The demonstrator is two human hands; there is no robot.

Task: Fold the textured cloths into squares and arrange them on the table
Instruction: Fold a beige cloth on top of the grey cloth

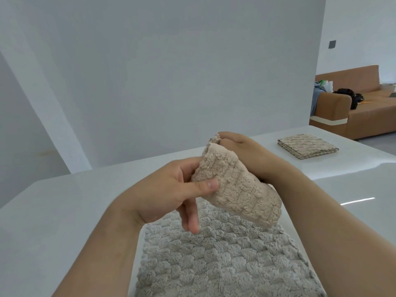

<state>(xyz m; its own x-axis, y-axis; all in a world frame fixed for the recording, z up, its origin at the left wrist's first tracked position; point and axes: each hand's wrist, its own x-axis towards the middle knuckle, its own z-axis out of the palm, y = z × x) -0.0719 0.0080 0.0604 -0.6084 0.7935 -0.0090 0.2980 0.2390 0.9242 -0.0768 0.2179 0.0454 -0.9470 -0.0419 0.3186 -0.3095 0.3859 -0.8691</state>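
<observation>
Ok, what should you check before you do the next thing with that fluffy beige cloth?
1. Grip on the beige cloth: ok, the left hand pinches its side and the right hand grips its top end.
2. Square shape: not ok, it is a long bunched strip in the air.
3. Its edges lined up: cannot tell, the hands hide them.
4. Room on the table: ok, bare top shows beside the folded cloth.
5. Folding of the grey cloth: not ok, it lies spread flat below the hands.
</observation>
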